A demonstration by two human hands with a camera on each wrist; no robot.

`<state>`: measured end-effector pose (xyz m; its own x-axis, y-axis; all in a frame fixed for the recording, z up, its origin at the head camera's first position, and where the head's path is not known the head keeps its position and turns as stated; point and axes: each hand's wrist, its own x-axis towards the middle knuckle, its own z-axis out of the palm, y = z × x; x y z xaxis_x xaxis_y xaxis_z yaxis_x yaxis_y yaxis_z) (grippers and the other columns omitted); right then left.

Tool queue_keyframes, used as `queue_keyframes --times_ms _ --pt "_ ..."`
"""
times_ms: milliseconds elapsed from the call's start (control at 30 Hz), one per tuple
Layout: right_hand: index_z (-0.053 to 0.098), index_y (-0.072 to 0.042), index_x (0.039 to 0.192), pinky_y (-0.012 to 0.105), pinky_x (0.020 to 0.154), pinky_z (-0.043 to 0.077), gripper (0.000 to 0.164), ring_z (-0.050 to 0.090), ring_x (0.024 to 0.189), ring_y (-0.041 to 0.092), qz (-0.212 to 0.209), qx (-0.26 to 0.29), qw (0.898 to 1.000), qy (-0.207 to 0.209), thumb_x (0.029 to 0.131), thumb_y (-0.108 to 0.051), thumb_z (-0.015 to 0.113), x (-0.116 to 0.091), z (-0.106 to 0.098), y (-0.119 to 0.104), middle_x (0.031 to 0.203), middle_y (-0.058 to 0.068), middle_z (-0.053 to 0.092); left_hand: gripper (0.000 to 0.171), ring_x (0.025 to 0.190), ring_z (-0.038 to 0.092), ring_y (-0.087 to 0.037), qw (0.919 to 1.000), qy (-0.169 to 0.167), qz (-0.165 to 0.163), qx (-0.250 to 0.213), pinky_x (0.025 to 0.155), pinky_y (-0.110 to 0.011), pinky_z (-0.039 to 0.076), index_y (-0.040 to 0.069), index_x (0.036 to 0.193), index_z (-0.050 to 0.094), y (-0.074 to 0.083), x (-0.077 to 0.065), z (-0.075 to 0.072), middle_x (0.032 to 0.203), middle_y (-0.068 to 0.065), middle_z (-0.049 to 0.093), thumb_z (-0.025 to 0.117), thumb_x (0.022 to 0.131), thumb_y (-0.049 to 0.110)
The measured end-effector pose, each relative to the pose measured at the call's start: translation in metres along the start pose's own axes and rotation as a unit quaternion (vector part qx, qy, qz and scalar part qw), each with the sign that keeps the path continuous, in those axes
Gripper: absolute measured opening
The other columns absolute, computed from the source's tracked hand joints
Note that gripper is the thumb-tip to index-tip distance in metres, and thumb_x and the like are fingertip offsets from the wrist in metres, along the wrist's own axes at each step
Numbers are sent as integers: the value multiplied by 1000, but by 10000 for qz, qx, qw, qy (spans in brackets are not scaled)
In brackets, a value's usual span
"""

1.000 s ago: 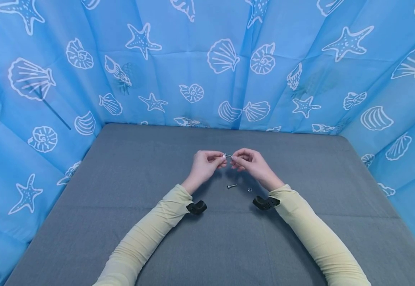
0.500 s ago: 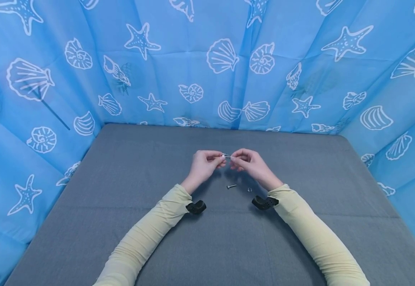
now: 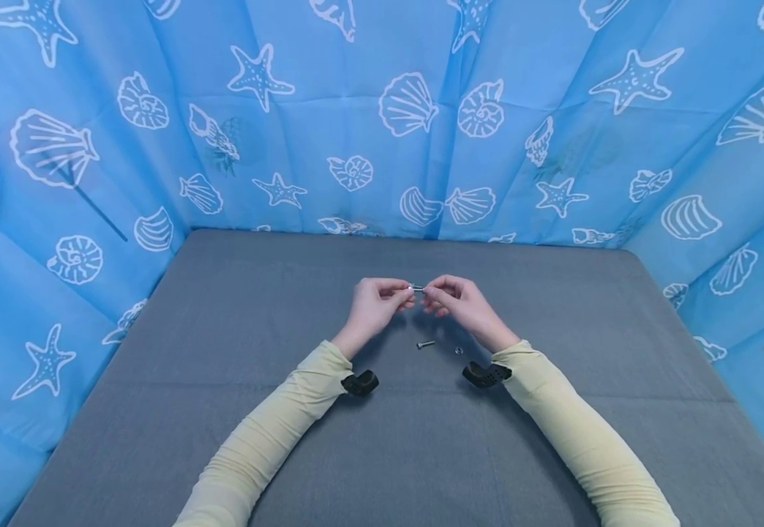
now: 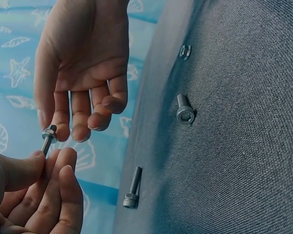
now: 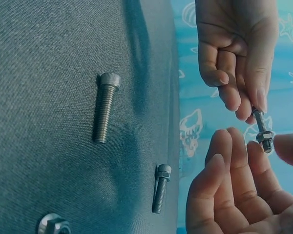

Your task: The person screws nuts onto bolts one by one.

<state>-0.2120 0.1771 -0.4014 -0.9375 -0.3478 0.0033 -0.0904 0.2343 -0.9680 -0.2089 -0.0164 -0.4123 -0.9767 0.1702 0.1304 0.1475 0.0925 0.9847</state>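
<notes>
Pinches a bolt [image 5: 261, 123] above the table [image 3: 276, 439] with the left hand [image 3: 378, 304], while gripping the nut [image 5: 265, 138] near its far end between thumb and fingertip of the right hand [image 3: 461, 301]. Has, in the head view, a loose bolt [image 3: 425, 344] at six o'clock from there and a loose nut [image 3: 459, 351] at five; shows another bolt [image 5: 161, 191] at eight o'clock in the right wrist view.

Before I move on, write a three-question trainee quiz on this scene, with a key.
1. Which hand pinches the raised silver metal bolt at the end farther from its silver hexagonal nut?
2. True or false: every nut in view is on a bolt.
3. Count the bolts on the grey fabric tabletop, right wrist view.
Key:
1. Left hand.
2. False; a loose silver nut lies on the tabletop.
3. Two: upper silver bolt, lower silver bolt.
</notes>
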Motion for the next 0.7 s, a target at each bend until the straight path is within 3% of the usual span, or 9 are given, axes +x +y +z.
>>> queue_keyframes --times_ms 267,700 --pt "57 4 112 53 77 51 23 65 88 35 -104 53 9999 2 96 -12 60 1 0 0 101 21 64 21 74 71 -17 10000 12 -9 20 72 -42 57 -8 105 69 0 1 0 82 -13 72 67 90 6" --pt "60 2 111 57 81 49 24 66 86 24 -94 90 9999 22 94 -14 64 1 0 0 100 18 66 19 74 71 -16 9999 -98 -100 -84 76 -47 56 -7 105 69 0 1 0 82 -12 72 66 91 6"
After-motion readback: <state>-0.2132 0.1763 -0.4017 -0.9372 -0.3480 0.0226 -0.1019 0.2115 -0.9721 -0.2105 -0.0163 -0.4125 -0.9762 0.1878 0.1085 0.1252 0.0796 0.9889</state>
